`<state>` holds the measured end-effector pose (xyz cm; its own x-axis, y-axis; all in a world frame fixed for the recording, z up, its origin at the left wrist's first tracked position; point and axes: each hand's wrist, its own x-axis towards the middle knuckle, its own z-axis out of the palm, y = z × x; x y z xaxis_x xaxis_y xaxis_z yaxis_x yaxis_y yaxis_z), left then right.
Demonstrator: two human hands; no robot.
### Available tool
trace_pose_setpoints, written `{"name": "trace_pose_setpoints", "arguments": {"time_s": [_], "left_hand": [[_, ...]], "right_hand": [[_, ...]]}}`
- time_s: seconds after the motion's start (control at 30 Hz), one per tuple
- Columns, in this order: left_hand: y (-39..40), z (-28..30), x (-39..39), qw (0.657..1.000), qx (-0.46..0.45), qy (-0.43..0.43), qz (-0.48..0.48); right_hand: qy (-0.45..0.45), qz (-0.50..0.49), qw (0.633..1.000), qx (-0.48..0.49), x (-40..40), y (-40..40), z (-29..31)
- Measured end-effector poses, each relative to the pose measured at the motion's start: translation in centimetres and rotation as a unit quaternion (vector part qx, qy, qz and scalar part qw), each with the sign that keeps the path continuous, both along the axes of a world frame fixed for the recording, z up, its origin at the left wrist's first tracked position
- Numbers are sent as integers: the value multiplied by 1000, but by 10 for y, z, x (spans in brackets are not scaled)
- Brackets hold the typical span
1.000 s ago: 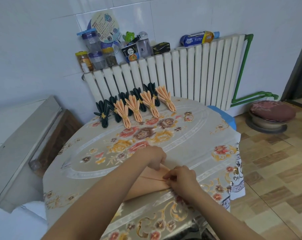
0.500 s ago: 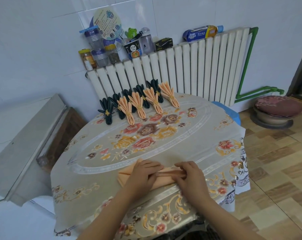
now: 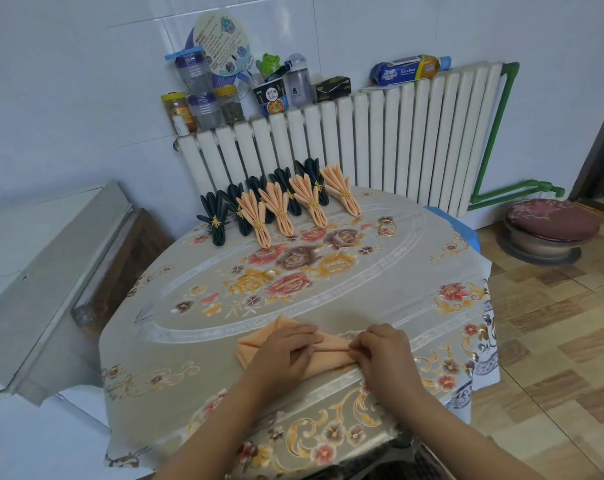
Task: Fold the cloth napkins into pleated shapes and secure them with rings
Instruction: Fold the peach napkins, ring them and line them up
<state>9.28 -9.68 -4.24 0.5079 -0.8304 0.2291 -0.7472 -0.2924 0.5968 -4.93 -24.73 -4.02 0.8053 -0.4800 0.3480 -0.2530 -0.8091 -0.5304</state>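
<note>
Near edge of the floral, grey-beige tablecloth (image 3: 196,344): a peach cloth napkin (image 3: 331,346), partly pleated, lies just inside the table's front rim. The left hand (image 3: 286,351) rests flat on it, fingers spread and pressing the folds down; the right hand (image 3: 383,348) pinches a narrow pleat at the napkin's right end between its fingertips. Beyond the hands the cloth's central flower panel is bare, leaving open room in the middle. Along the far rim stands a row of finished pleated napkins, dark green (image 3: 214,216) alternating with peach (image 3: 340,194), each bound by a gold ring. One loose gold ring (image 3: 387,225) lies just right of the row. Behind is a white ribbed radiator (image 3: 397,140), jars along its top.
</note>
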Motion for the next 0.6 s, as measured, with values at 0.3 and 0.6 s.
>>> {"name": "trace_pose_setpoints", "arguments": {"time_s": [0.3,0.6], "left_hand": [[-5,18,7,994,86,64,10],[-49,57,13,943,327,-46,-43]], "right_hand": [[137,86,951,-264,4,-1,9],[301,140,921,-205,48,0,55]]}}
